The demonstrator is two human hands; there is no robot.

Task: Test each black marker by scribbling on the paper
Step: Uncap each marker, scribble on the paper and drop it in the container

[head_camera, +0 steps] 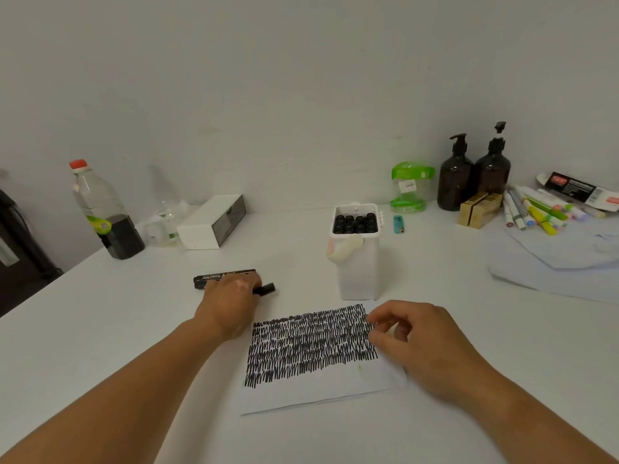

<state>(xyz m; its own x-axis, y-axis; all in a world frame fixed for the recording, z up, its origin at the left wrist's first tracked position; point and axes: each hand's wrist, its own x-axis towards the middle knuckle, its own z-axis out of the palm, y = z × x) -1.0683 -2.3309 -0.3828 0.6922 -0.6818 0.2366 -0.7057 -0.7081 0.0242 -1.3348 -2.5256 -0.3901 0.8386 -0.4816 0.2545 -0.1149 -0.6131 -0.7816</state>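
Note:
A white sheet of paper (318, 395) lies on the white table, its upper part filled with rows of black scribble. Behind it stands a white tub (357, 272) packed with several black markers (355, 224), caps up. Two more black markers lie left of the tub: one labelled marker (217, 276) farther back, and a second marker (266, 289) whose end sticks out from under my left hand (231, 306). My left hand's fingers curl down over that second marker. My right hand (418, 343) rests at the paper's right edge, fingers loosely curled, holding nothing.
At the back left stand a bottle with dark liquid (107, 216) and a white box (211, 222). A green-lidded jar (410, 187), a blue lighter (398, 224), two brown pump bottles (455, 182), yellow boxes (479, 209), coloured markers (536, 209) and pale cloth (552, 259) fill the right.

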